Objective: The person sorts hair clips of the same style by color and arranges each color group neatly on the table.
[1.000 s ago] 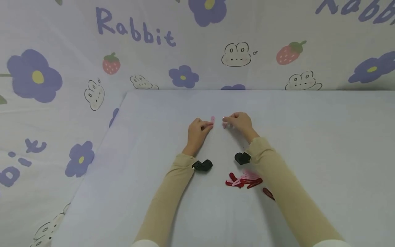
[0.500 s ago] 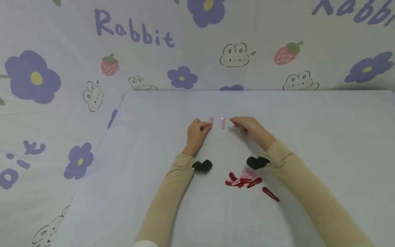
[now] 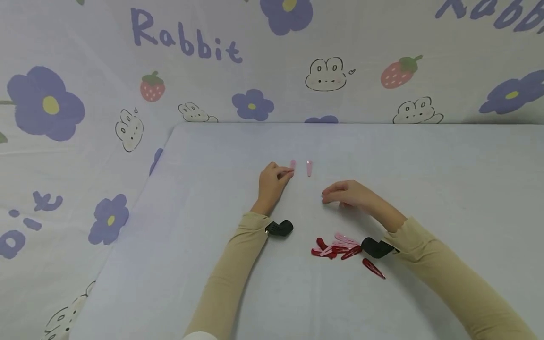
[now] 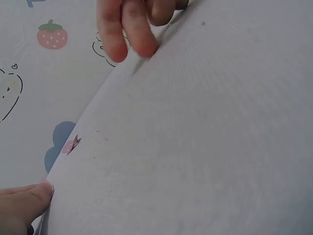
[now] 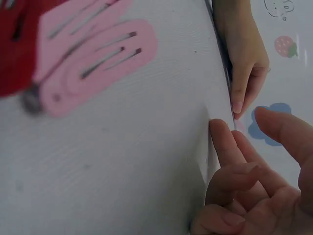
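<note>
On the white tabletop toward the back, my left hand pinches the near end of a pink snap hair clip between thumb and finger. Its fingertips cover part of that clip. A second pink hair clip lies just right of it, roughly parallel, with nobody touching it. My right hand hovers nearer me, fingers loosely bent, holding nothing. In the right wrist view its thumb and fingers stand apart. Below it lies a pile of red and pink hair clips.
One red hair clip lies apart, right of the pile. A black wrist camera on the right sleeve overlaps the pile's edge in the head view. White cloth printed with flowers and strawberries hangs behind the table and along its left side.
My right hand let go of the second pink hair clip, leaving it on the table, then moved back toward me and to the right. The left hand stayed in place.
</note>
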The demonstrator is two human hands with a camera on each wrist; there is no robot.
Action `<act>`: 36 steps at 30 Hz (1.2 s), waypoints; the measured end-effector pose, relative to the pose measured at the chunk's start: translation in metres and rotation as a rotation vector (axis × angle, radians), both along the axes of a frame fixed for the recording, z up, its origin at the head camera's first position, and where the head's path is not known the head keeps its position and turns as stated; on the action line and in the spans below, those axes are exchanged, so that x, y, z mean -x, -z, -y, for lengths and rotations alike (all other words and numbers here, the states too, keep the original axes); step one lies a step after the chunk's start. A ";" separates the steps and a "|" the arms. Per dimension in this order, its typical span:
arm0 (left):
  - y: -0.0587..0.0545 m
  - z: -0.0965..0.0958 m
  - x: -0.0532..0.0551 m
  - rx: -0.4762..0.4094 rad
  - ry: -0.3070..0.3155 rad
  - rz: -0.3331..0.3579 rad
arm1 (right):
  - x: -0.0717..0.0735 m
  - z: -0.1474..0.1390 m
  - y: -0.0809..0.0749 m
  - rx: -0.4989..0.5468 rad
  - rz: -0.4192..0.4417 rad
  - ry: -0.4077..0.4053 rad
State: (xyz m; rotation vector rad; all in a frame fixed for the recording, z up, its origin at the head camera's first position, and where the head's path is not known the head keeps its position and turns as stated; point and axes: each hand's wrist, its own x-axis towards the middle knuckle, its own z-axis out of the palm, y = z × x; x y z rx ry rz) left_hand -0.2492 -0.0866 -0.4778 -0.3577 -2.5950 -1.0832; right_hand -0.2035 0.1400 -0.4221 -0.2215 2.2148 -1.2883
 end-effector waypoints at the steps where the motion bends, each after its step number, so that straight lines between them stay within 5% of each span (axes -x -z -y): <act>1: 0.000 0.000 0.000 0.000 0.001 0.004 | -0.004 -0.002 0.001 0.001 -0.010 -0.017; 10: 0.002 0.000 0.000 0.000 0.001 0.018 | -0.037 -0.021 0.010 0.019 -0.192 -0.185; 24: 0.003 -0.002 -0.001 -0.005 0.013 0.014 | -0.074 -0.024 0.018 -0.015 -0.322 -0.115; 36: 0.004 0.000 0.000 -0.006 0.008 -0.017 | -0.076 -0.021 0.020 -0.017 -0.364 -0.168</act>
